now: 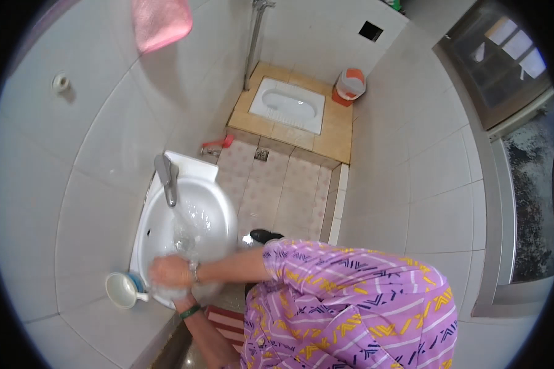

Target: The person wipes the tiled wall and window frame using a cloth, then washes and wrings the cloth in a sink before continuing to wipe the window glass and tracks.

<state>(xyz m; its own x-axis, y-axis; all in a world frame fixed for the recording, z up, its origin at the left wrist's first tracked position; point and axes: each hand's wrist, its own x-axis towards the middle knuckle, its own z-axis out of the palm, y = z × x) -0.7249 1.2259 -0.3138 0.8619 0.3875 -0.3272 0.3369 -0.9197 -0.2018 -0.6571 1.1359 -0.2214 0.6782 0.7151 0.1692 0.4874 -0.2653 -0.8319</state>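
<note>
Between white-tiled walls (409, 184), a pale floor (274, 197) is seen from above, with a window (529, 203) set at the right. At the far end, a tan platform (243, 117) is fitted with a white squat toilet (289, 107). Much of the lower right is filled by a purple shirt (357, 307), patterned in yellow, white and navy. Against the left wall is mounted the white sink (226, 206). Beside the left forearm (209, 338), a red-and-white striped mat (231, 323) is partly hidden. A pink towel (162, 24) is hung high on the left wall, and a bin (352, 85) is placed at the platform's far right corner. Over the sink's lower end, the right hand (169, 272) is brought together with the left hand (181, 302), which is mostly covered; both are blurred, and whether they are clenched or loose, or whether anything is grasped, cannot be told. From the grey tap (165, 175), water (183, 237) is let into the sink, just short of the hands. A white mug (123, 290) is set just beside the sink, its handle turned toward it. A dark shoe (264, 235) is partly seen near the right forearm (231, 266). A small drain (261, 154) is let into the floor before the platform. A green band (190, 312) is worn on the left wrist, a silvery band (194, 270) on the right.
</note>
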